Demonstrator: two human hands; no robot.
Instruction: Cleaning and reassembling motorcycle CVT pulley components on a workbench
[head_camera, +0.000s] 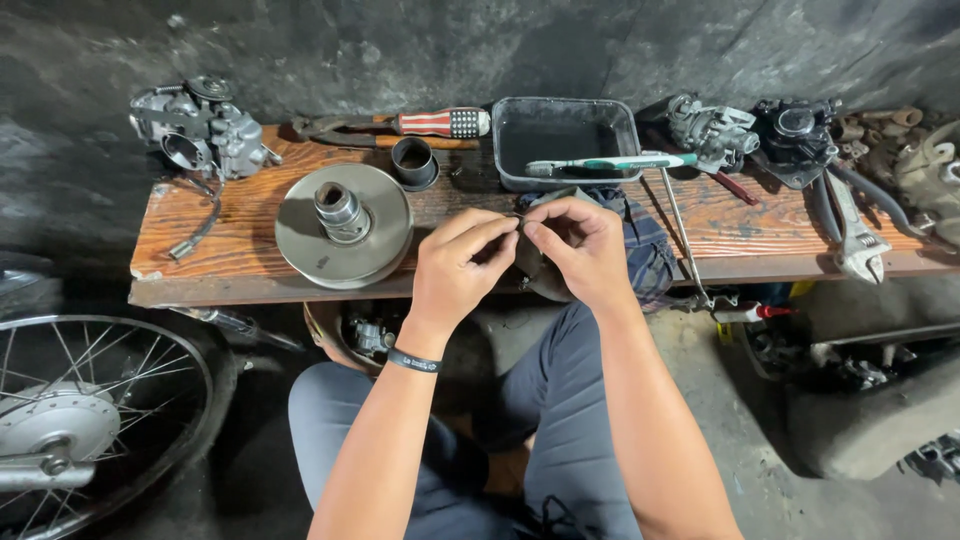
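Head-worn view, steeply down, close.

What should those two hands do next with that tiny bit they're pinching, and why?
Probably ease it down onto the plank. The left hand and right hand pinch a tiny part in mid-air above the lap, where a drop could lose it.

Your view is dim overall; the wall and floor fall to near black. Light arrives from above and slightly in front, brightening the wooden bench (240, 235) and your forearms. The metal disc (345, 228) carries a soft sheen without hard glare. The tray (563, 140) interior reads dark, with a faint reflection. Shadows beneath the bench are deep, hiding detail around your knees. Focus is sharp at center. Expect wide-angle distortion at the edges: the wheel (85, 420) and the bench ends bow noticeably.
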